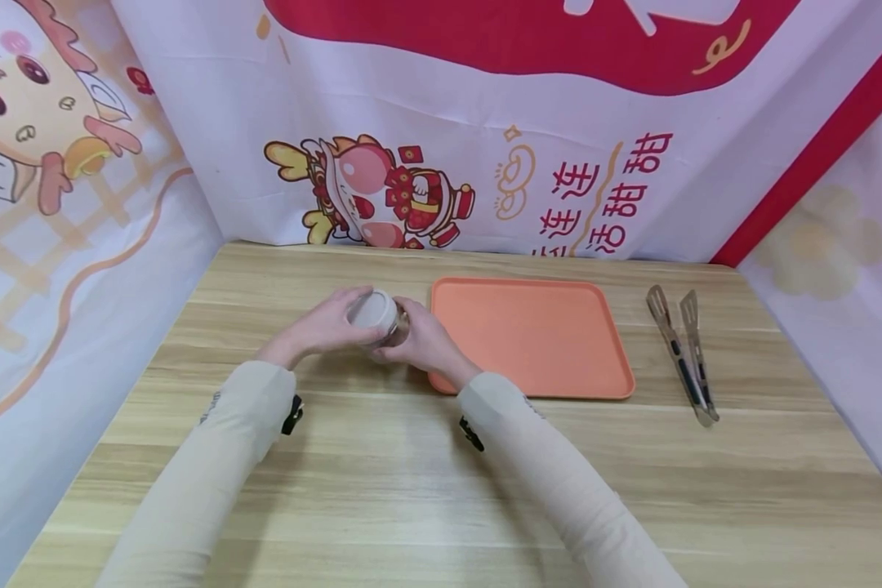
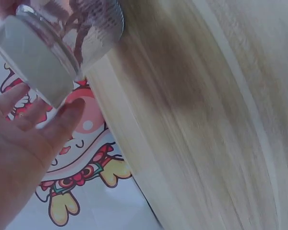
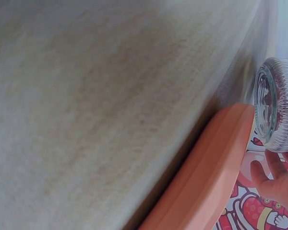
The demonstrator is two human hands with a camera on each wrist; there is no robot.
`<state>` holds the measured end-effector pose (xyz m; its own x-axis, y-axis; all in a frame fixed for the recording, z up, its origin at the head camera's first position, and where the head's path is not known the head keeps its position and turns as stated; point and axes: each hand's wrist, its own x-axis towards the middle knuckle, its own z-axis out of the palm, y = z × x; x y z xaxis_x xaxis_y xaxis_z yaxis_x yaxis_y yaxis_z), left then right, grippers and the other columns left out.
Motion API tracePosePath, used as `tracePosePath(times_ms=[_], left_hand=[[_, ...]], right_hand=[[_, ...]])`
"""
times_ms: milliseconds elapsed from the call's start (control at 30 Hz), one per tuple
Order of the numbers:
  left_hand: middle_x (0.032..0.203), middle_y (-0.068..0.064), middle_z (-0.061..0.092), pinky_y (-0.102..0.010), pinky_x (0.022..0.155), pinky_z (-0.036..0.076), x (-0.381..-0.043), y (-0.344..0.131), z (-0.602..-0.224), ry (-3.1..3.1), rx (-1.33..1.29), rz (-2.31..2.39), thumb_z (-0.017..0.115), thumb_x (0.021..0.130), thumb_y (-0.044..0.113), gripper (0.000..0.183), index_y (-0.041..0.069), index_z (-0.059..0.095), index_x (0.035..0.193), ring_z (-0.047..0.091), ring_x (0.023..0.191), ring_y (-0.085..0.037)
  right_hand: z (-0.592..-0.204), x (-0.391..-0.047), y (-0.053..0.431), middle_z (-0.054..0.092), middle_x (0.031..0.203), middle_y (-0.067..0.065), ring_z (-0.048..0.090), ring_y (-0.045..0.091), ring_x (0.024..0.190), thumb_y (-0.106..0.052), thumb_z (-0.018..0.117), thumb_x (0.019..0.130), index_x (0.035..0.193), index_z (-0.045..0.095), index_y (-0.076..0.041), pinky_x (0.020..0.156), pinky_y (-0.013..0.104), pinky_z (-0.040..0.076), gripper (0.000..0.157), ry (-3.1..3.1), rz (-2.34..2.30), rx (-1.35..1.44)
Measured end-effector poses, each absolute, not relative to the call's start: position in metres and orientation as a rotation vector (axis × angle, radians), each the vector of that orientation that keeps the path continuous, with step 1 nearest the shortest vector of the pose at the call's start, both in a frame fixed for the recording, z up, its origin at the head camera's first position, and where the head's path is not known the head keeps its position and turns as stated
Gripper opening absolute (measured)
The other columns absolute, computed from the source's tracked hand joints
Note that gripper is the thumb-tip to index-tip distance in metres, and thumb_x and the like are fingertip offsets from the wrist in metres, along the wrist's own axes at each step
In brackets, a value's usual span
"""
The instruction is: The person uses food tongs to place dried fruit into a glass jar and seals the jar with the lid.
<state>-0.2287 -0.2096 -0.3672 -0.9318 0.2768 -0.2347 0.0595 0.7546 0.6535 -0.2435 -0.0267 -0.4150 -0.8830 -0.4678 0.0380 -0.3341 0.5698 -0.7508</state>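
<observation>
Between my hands, left of the tray, is a ribbed clear glass jar [image 1: 398,328] with a pale lid [image 1: 371,310]. My left hand [image 1: 323,324] grips the lid, its thumb in front and fingers behind. The right hand [image 1: 428,341] holds the glass body from the right. In the left wrist view the jar is tilted, the lid [image 2: 36,60] by the left hand [image 2: 24,143] and the patterned glass beyond it. The right wrist view has the jar's base [image 3: 266,103] turned toward the camera, raised off the table, with the right hand's fingers [image 3: 273,165] at its side.
An orange rectangular tray [image 1: 529,339] lies on the wood-grain table [image 1: 382,490], just right of my right hand. Farther right are metal tongs [image 1: 683,359] with slotted ends and dark grips. A printed cloth [image 1: 441,106] hangs along the back edge, with more at both sides.
</observation>
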Motion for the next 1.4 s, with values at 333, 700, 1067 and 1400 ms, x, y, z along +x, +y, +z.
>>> tracePosePath(times_ms=[333,700,1067,1400], left_hand=[[0.139,-0.024,0.035,-0.057,0.1,0.043,-0.229,-0.2062,-0.3669,2.66,0.208,0.933,0.062,0.087,0.046,0.077,0.022,0.029,0.151,0.044,0.121,-0.038],[0.148,-0.023,0.03,-0.062,0.105,0.038,-0.2285,-0.2042,-0.3655,2.645,0.306,0.947,0.066,0.082,0.034,0.077,0.021,0.032,0.149,0.04,0.128,-0.039],[0.15,-0.02,0.033,-0.057,0.107,0.04,-0.2275,-0.2049,-0.3714,2.659,0.287,1.018,0.07,0.084,0.037,0.083,0.009,0.028,0.149,0.041,0.131,-0.038],[0.156,-0.025,0.013,-0.063,0.107,0.035,-0.2281,-0.2054,-0.3711,2.618,0.268,0.987,0.067,0.084,0.038,0.078,0.024,0.029,0.151,0.029,0.134,-0.042]], right_hand=[[-0.4148,-0.2432,-0.0265,0.052,0.136,0.01,0.052,0.023,0.125,-0.028,0.083,0.072,0.141,0.04,-0.008,0.108,0.039,0.045,0.084,2.635,-1.215,-0.691],[-0.416,-0.2413,-0.0267,0.051,0.137,0.011,0.052,0.023,0.125,-0.028,0.083,0.073,0.143,0.037,-0.007,0.107,0.039,0.045,0.087,2.615,-1.223,-0.662],[-0.416,-0.2431,-0.0265,0.052,0.137,0.012,0.053,0.025,0.125,-0.029,0.084,0.071,0.14,0.04,-0.005,0.107,0.04,0.046,0.085,2.631,-1.212,-0.65],[-0.4154,-0.2438,-0.027,0.052,0.137,0.012,0.053,0.024,0.124,-0.028,0.082,0.073,0.141,0.039,-0.005,0.107,0.039,0.046,0.084,2.638,-1.187,-0.65]])
